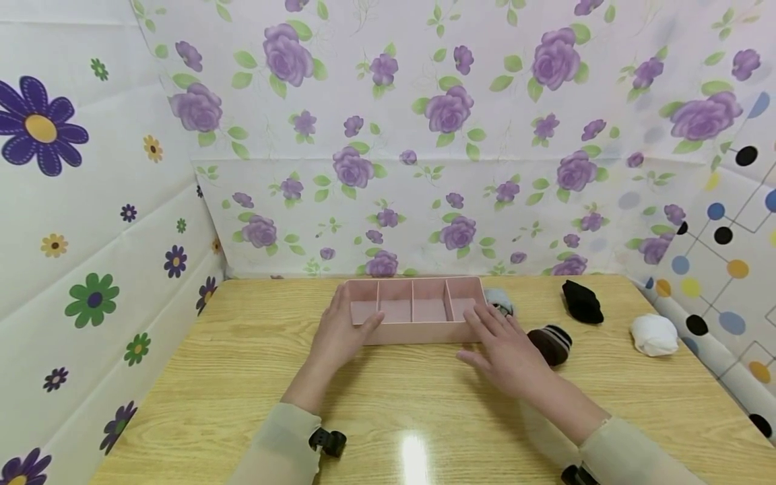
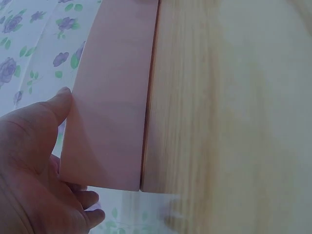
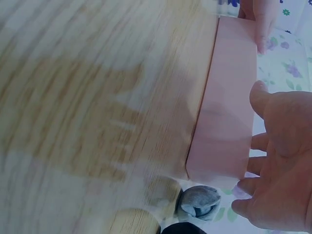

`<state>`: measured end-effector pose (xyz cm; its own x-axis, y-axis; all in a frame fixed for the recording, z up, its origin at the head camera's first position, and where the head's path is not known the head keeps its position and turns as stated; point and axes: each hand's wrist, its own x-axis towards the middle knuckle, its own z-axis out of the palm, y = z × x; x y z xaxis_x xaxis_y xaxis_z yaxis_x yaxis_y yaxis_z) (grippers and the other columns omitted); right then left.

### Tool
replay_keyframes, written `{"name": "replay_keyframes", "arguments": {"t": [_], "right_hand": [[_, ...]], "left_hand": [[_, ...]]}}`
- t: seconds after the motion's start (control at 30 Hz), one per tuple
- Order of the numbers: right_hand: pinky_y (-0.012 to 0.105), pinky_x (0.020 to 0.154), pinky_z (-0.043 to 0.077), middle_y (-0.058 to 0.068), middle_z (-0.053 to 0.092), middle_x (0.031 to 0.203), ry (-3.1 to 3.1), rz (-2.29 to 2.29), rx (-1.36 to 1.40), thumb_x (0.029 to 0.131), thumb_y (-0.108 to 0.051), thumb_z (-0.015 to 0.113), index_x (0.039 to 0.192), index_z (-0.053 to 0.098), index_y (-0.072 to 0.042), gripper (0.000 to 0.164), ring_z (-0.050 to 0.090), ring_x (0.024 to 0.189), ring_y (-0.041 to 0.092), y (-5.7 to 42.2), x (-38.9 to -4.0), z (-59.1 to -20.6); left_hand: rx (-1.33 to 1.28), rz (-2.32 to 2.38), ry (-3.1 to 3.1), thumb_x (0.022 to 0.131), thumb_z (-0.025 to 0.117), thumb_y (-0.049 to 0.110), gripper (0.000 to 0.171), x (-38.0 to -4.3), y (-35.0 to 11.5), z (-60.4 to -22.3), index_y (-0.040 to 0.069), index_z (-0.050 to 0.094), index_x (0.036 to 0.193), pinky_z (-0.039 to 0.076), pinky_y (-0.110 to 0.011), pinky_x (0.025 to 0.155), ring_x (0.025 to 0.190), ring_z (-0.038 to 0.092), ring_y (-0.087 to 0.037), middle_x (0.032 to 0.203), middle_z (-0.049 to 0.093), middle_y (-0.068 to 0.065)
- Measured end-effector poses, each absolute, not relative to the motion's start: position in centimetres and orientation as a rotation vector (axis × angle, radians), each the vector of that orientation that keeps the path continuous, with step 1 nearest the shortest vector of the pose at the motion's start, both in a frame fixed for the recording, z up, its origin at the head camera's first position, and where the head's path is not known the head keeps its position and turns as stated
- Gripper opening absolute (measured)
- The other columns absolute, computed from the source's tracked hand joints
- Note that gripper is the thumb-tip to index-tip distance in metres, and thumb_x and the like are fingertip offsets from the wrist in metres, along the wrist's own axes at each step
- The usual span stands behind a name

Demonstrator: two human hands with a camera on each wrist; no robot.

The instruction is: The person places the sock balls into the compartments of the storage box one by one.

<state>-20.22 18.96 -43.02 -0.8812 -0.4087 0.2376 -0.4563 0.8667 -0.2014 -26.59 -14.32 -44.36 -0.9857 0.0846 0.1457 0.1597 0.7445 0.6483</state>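
The person's left hand (image 1: 339,335) grips the left end of a pink four-compartment box (image 1: 418,333), thumb at the front rim and fingers bent round the end wall. The right hand (image 1: 506,347) is at the opposite end, fingers spread fairly straight and thumb held wide; whether those fingertips actually meet the box, I cannot tell. Pale sleeves (image 1: 273,441) reach in from the near side of the box, and a black strap (image 1: 327,442) circles the left wrist.

The box sits upright, its long side facing the person, with three upright dividers making a single row of compartments. Just beside its right end is a grey cloth roll (image 1: 497,297), partly hidden by the right hand. Further right of the box and nearer the person lies a brown roll with a striped band (image 1: 550,345) (sock-like, to my eye). A black cloth bundle (image 1: 582,302) lies well to the box's right, and a white cloth bundle (image 1: 655,335) farther still.

Beneath the box spreads a wood-grain table (image 1: 242,377). Behind it hangs a purple-rose sheet (image 1: 388,182); left of it, a daisy-printed sheet (image 1: 109,222); right, a dotted one (image 1: 733,289).
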Motion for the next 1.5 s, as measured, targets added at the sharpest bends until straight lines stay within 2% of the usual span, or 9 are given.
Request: {"name": "replay_keyframes", "arguments": {"t": [0.23,0.47,1.13,1.33,1.5], "right_hand": [[0.070,0.128,0.025,0.024,0.029,0.177,-2.863,0.378,0.684,0.110,-0.044,0.068,0.169,0.040,0.000,0.079,0.028,0.162,0.050,18.6,-19.9,-42.9],[0.071,0.127,0.027,0.025,0.032,0.176,-2.846,0.382,0.694,0.109,-0.044,0.070,0.168,0.042,0.001,0.079,0.030,0.161,0.051,18.3,-19.9,-43.1],[0.070,0.125,0.032,0.023,0.030,0.177,-2.850,0.447,0.706,0.109,-0.044,0.072,0.169,0.042,-0.002,0.079,0.029,0.161,0.050,18.2,-19.4,-42.6],[0.072,0.120,0.039,0.025,0.038,0.173,-2.798,0.490,0.734,0.107,-0.039,0.075,0.168,0.044,-0.002,0.078,0.041,0.154,0.053,18.9,-19.5,-42.3],[0.074,0.122,0.033,0.024,0.042,0.171,-2.788,0.514,0.717,0.108,-0.039,0.075,0.169,0.043,-0.004,0.078,0.042,0.153,0.052,19.9,-20.1,-42.2]], "left_hand": [[-0.207,-1.080,-2.834,0.108,0.069,0.055,0.105,-26.6,-15.0,-44.4,-0.001,0.012,0.176,0.022,-0.068,0.130,0.163,0.020,-0.054,0.181,0.013,-0.026],[-0.237,-1.086,-2.829,0.108,0.068,0.056,0.104,-26.7,-15.6,-44.4,0.000,0.012,0.176,0.026,-0.071,0.127,0.160,0.024,-0.057,0.180,0.018,-0.028],[-0.274,-1.117,-2.849,0.104,0.071,0.061,0.115,-27.0,-16.5,-44.6,0.001,0.004,0.176,0.022,-0.071,0.128,0.160,0.024,-0.057,0.180,0.016,-0.026],[-0.271,-1.144,-2.850,0.104,0.072,0.060,0.115,-27.1,-16.5,-44.6,0.002,0.003,0.177,0.020,-0.072,0.128,0.161,0.023,-0.055,0.181,0.016,-0.024],[-0.264,-1.151,-2.857,0.104,0.071,0.062,0.117,-27.1,-16.6,-44.6,0.001,0.002,0.176,0.021,-0.071,0.128,0.161,0.023,-0.055,0.180,0.017,-0.026]]}}
